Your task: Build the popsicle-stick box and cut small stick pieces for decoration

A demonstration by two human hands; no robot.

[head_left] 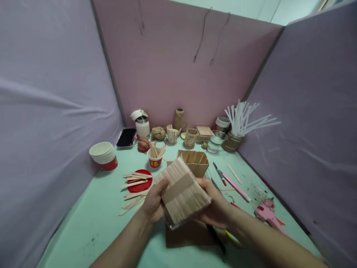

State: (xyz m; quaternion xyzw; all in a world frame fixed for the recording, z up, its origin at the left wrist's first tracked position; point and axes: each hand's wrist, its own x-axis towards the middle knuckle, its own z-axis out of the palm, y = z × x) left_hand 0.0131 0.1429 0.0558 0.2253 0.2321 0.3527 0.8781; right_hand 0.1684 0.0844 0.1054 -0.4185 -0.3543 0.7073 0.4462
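A pack of wooden craft sticks [182, 193], in clear wrap with a paper band round its middle, is tilted above the table between my two hands. My left hand [153, 199] grips its left side, thumb on top. On the right edge my right hand [212, 204] is closed, its fingers partly hidden under the pack. Behind the pack stands an open brown cardboard box [196, 163] with a wavy rim. Beneath it lies a brown board [189, 238], partly covered. Loose flat sticks [136, 193] lie to the left, some across a red plate [147, 183].
A pink glue gun [267, 214], a pink pen [237, 188] and a cutting tool with dark handle [216, 238] lie to the right. Stacked paper cups [104, 156] stand left. Along the back are twine [158, 133], a water bowl [216, 141] and white glue sticks [242, 119].
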